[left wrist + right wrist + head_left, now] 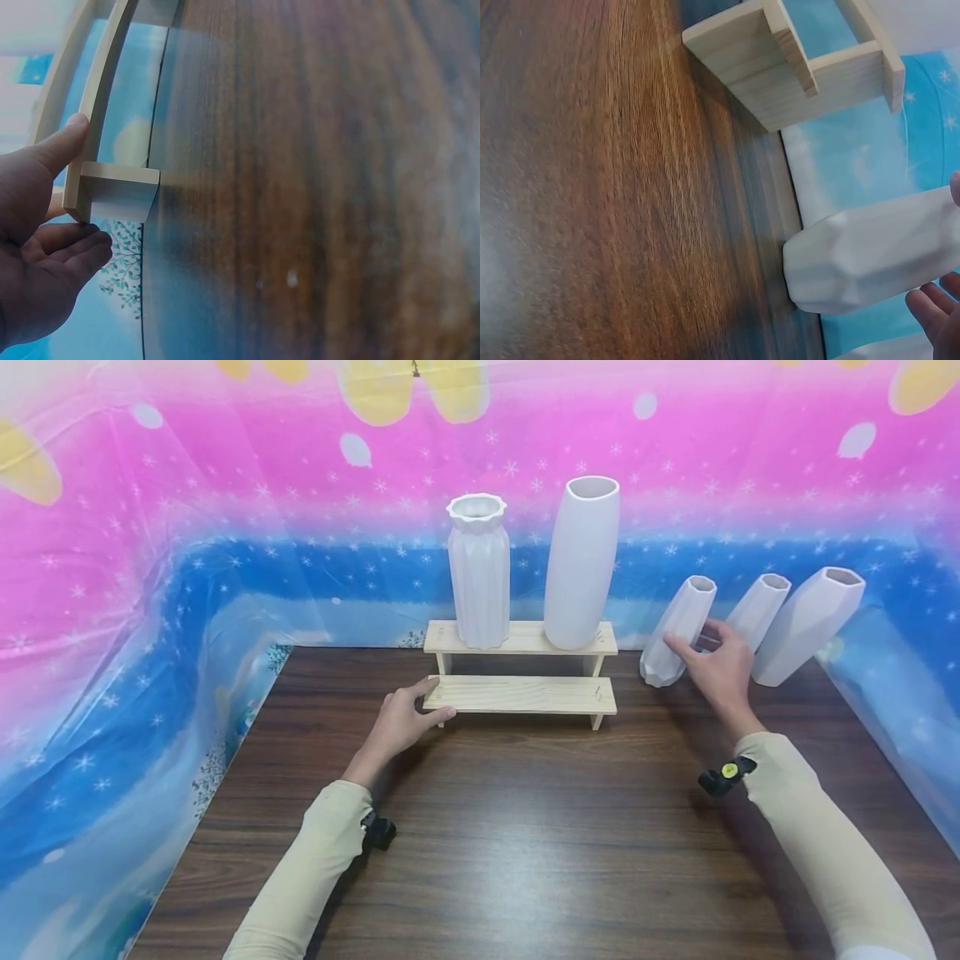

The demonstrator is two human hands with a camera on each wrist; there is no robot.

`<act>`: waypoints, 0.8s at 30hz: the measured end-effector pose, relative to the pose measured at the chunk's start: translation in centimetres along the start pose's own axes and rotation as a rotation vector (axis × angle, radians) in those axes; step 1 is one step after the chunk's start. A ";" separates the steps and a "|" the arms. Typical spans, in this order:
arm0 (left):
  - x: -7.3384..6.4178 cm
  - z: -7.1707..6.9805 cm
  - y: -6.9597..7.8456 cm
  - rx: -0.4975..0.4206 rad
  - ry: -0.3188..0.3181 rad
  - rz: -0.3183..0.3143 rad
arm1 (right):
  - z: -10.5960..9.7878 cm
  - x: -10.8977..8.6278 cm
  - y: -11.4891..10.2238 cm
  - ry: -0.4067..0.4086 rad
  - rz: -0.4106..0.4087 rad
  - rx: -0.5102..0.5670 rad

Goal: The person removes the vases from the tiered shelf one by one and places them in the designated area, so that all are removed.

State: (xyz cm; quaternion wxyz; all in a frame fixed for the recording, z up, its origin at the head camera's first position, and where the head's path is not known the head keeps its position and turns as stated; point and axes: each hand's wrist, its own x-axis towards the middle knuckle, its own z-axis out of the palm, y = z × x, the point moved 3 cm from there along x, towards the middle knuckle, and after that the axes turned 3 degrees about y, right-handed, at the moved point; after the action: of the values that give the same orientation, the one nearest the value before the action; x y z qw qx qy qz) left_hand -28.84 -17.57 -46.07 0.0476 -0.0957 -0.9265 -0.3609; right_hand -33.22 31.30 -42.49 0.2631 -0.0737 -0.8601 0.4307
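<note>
A two-step wooden stand (525,693) sits at the back of the table. My left hand (397,718) grips the left end of its lower step; in the left wrist view the thumb (66,142) lies against the board. On the upper step stand a ribbed white vase (480,581) with a scalloped rim and a tall smooth white vase (582,564). To the right, my right hand (722,670) holds a small faceted white vase (678,631) around its side, its base at the tabletop (855,262). Another slim white vase (759,610) is partly hidden behind that hand.
A larger angular white vase (810,627) stands at the far right of the row. The dark wood-grain table (525,835) stretches in front of the stand. A pink and blue patterned cloth (300,510) hangs behind and along both sides.
</note>
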 end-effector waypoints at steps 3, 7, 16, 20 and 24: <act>0.0 0.0 0.0 0.000 0.001 0.000 | -0.2 -0.3 0.0 0.003 0.013 0.010; 0.0 0.0 0.1 0.001 -0.003 -0.004 | -0.6 -0.8 0.0 0.004 0.035 0.023; 0.0 -0.1 0.0 0.008 0.004 -0.013 | -1.4 -2.2 -0.8 0.014 0.024 0.012; 0.0 0.0 0.0 0.003 -0.001 -0.013 | -1.7 -2.9 -1.7 0.016 0.018 0.011; 0.0 0.0 0.0 0.003 0.003 -0.009 | -1.9 -3.4 -3.3 0.016 -0.021 0.051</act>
State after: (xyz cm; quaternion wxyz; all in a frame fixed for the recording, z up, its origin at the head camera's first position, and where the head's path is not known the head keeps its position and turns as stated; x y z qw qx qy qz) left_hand -28.85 -17.54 -46.09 0.0475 -0.0908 -0.9273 -0.3600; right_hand -29.05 29.35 -40.29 0.2760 -0.0614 -0.8474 0.4494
